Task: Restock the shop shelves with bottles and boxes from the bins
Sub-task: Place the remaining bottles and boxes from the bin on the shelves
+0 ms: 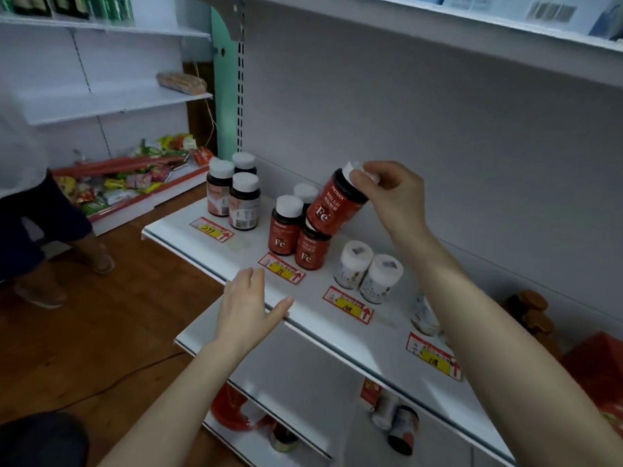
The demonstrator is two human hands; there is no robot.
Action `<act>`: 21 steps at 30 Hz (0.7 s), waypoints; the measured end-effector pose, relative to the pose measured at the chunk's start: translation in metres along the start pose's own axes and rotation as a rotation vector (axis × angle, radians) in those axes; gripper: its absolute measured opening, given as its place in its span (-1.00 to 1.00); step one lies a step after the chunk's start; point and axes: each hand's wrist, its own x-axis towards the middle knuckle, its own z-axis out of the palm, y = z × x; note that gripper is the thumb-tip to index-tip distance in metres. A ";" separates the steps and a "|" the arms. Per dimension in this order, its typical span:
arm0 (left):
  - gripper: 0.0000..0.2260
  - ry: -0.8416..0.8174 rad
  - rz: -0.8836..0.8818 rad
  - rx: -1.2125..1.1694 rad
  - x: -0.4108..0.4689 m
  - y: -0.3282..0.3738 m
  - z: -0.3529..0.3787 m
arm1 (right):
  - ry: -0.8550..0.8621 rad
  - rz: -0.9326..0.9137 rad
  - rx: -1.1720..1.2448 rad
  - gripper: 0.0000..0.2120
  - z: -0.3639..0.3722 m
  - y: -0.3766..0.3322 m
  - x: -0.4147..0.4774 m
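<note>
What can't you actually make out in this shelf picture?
Head view:
- Cap of the held red bottle: mostly covered by the fingers of the right hand.
- Clear bottle: partly hidden behind the right forearm.
- Price tags: print too small to read.
- Top-shelf boxes: cut off by the upper edge.
- Lower-shelf bottles: labels dim and blurred.

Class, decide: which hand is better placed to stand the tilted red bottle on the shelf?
Right. The right hand grips the tilted red bottle by its cap; the left hand lies open at the shelf edge.
</note>
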 end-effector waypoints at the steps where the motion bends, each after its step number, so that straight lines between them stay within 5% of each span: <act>1: -0.34 0.003 -0.004 0.033 0.007 -0.004 0.007 | 0.024 -0.016 -0.001 -0.85 0.003 0.004 0.009; 9: -0.29 -0.132 -0.075 0.170 0.029 -0.013 0.034 | 0.081 0.038 -0.137 -0.73 0.026 0.041 0.059; 21: -0.22 -0.160 -0.078 0.165 0.031 -0.020 0.043 | -0.135 0.401 -0.165 -0.63 0.066 0.090 0.072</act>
